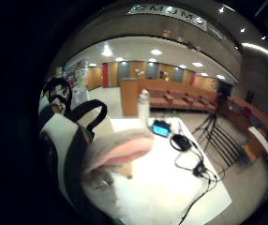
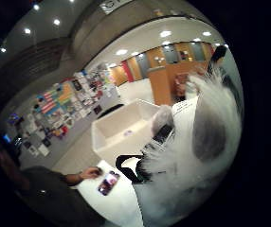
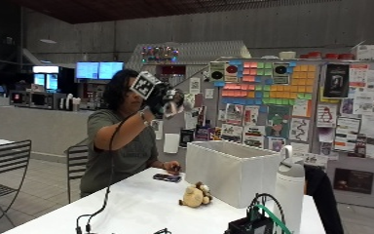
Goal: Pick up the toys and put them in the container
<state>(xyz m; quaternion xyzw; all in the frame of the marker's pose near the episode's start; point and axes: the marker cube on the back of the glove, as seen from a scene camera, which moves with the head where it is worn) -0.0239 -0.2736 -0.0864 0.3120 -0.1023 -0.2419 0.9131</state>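
Note:
In the outside view my gloved right hand (image 3: 159, 99) is raised to head height, left of and above the white container (image 3: 229, 170). Its fingers are curled round a fluffy white and grey plush toy (image 3: 176, 104). That toy fills the palm views: long white fur with a grey patch (image 2: 197, 142) and a pink part (image 1: 117, 153). The container's open top (image 2: 121, 130) shows below and ahead of the palm. A tan plush toy (image 3: 196, 195) sits on the white table (image 3: 135, 209), touching or nearly touching the container's near side.
The person's bare left hand (image 3: 171, 167) rests by a phone (image 3: 167, 178) on the table. A white bottle (image 3: 289, 187) and a black device with cables (image 3: 252, 225) stand at the near right. A metal chair (image 3: 2, 168) is at the left.

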